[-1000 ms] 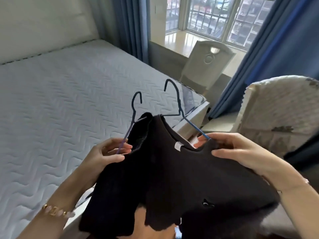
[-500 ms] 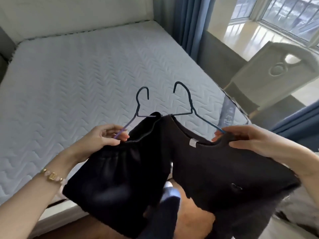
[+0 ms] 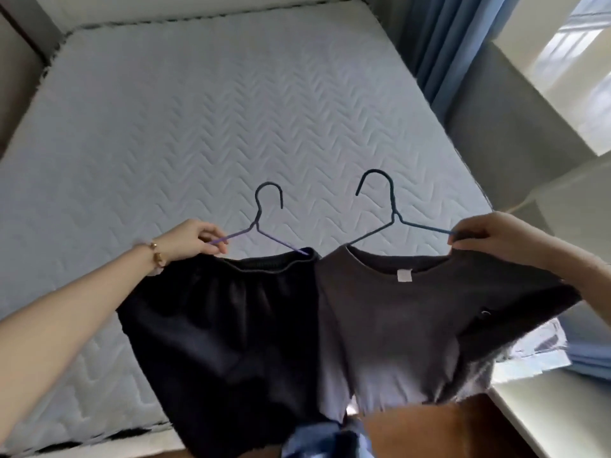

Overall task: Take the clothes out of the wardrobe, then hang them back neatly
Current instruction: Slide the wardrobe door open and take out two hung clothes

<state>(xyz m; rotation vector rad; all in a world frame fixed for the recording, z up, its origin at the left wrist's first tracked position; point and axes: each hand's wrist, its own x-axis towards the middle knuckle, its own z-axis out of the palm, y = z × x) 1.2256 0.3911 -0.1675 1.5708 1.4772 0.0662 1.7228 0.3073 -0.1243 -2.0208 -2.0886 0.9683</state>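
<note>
I hold two garments out over the near edge of the bed. My left hand (image 3: 195,241) grips the left arm of a purple wire hanger (image 3: 264,223), on which black shorts (image 3: 224,325) with an elastic waistband hang. My right hand (image 3: 489,238) grips the right arm of a dark blue wire hanger (image 3: 393,219) together with the shoulder of a dark grey T-shirt (image 3: 396,325) hanging on it. The two garments hang side by side, edges touching. Both hooks point up and away from me.
A bare white quilted mattress (image 3: 198,110) fills the view ahead, with a grey headboard frame at the far left. Blue curtains (image 3: 443,44) hang at the upper right beside a grey wall and a bright window sill. Brown floor (image 3: 429,431) shows below the garments.
The view has swung left and down onto the bed. My hands have spread apart, so the shorts and the T-shirt now hang side by side instead of overlapping.
</note>
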